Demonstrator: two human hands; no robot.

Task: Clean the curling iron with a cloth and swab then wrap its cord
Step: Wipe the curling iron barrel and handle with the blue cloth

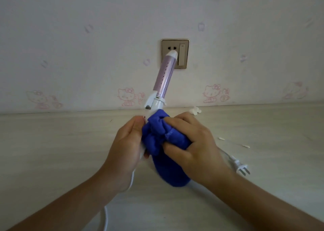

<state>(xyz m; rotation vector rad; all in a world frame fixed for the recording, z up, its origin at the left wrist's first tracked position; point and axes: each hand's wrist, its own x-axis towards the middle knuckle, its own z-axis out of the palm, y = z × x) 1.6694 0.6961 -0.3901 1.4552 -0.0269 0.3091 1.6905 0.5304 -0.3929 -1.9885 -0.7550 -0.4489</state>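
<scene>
gripping curling iron (164,76) handle, right hand (194,143) bunching blue cloth (157,134), table edge (52,112) behind

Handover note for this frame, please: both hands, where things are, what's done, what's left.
Left hand grips the iron by its handle, barrel pointing up toward the socket.
Right hand grips the cloth, bunched around the handle.
The plug lies unplugged on the table, to the right. The cord trails loose. The swab lies beyond the plug, not in hand.
Done: cloth wiping is under way at the handle; whether the barrel is wiped cannot be told.
Left: finish wiping, use the swab, wrap the cord.
</scene>
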